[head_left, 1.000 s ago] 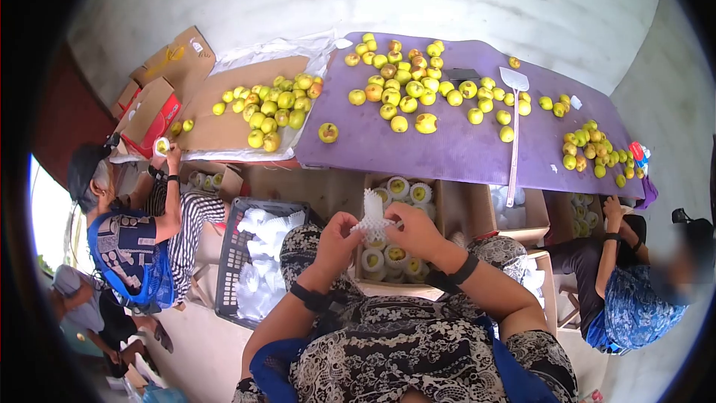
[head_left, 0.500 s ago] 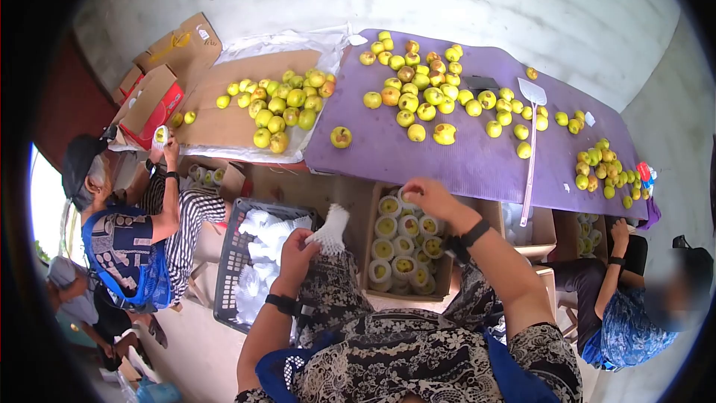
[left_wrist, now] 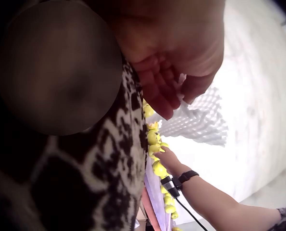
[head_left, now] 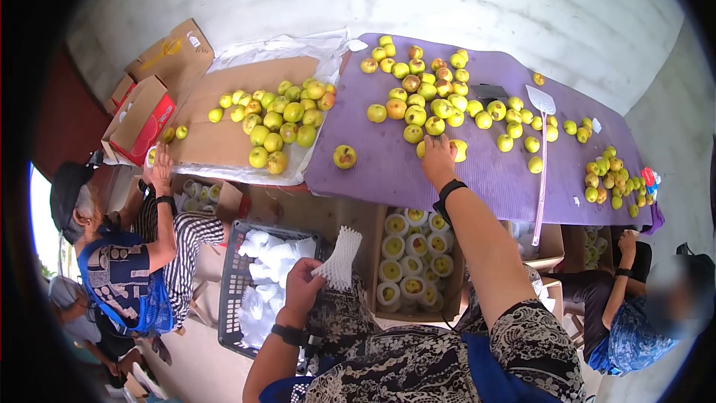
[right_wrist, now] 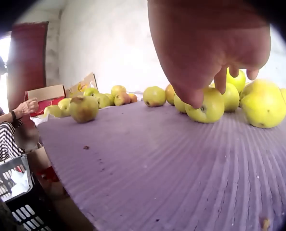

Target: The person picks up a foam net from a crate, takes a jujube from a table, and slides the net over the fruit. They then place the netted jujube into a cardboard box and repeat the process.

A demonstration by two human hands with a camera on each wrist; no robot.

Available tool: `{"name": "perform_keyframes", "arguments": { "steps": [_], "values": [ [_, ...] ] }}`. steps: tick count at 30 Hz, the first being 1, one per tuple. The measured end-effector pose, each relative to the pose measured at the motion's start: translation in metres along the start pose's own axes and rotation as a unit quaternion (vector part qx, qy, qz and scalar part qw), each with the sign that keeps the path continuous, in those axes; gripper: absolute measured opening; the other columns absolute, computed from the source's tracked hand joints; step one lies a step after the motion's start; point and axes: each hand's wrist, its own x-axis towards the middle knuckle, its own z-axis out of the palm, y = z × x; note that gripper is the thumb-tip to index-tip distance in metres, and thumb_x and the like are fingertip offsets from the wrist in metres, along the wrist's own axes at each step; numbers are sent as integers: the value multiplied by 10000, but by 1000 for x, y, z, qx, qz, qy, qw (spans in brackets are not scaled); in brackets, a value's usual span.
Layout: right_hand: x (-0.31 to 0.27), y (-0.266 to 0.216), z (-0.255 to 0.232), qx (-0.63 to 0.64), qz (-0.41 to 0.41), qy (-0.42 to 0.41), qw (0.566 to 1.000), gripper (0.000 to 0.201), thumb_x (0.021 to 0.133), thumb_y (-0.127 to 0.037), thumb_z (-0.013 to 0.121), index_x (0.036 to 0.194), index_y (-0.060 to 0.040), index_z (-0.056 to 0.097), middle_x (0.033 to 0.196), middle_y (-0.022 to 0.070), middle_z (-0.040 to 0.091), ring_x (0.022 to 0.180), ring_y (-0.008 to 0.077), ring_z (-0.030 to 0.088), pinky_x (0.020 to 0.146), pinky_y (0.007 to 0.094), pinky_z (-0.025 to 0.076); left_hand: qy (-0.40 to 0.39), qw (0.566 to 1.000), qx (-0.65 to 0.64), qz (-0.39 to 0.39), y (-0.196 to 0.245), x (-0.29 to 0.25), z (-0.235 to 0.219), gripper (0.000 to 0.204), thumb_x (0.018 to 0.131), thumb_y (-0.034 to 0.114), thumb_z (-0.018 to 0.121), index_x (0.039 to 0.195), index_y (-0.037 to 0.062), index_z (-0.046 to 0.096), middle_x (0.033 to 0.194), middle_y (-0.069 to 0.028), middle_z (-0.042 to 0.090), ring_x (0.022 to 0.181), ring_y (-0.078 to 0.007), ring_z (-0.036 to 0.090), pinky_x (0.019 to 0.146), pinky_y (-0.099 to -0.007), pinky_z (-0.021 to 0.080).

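Observation:
Between thumb and fingers, my left hand pinches the end of a white foam net sleeve, which flares out beyond the fingertips. My right hand reaches over the purple table cover. Its thumb and a finger hang down at the top of a yellow-green apple, seeming to touch it; the fingers are not curled round it. Beside that hand lies a larger blemished apple.
Below the table stands a box of netted apples, with a black crate of foam nets to its left. A white swatter lies across the purple cover. People sit on both sides.
My right hand has let go of the net and moved from the box up to the apples on the table. My left hand has drawn the net leftward, away from the box.

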Motion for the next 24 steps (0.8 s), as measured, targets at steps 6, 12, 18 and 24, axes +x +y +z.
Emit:
{"name": "perform_keyframes", "arguments": {
  "steps": [6,12,18,24],
  "values": [
    [-16,-4,-55,47,15,-91,995,523,833,-139,603,1341,-142,482,1237,59,558,1240,260,442,1003,471,345,3,1000,-7,15,-5,-1,-1,223,795,-25,649,988,31,552,909,-13,601,788,-81,576,683,-211,487],
    [-65,2,-86,674,69,-150,720,557,874,-81,583,1403,-146,418,1276,84,549,1078,235,587,862,345,484,4,1000,13,20,-1,-1,4,210,802,-12,643,986,31,549,884,-11,603,770,-71,573,669,-208,475],
    [-126,6,-148,896,59,-265,352,631,890,-64,554,1465,-122,302,1262,74,541,1045,225,593,848,298,486,7,993,103,56,-1,-3,14,167,817,9,639,961,25,557,845,-4,605,758,-73,574,675,-216,471],
    [-169,8,-180,878,44,-303,369,622,892,-71,570,1457,-96,311,1227,72,546,987,176,592,809,265,486,85,994,71,23,2,-4,39,157,836,50,652,959,-2,568,801,-39,618,680,-99,593,603,-232,497]
  ]
}}
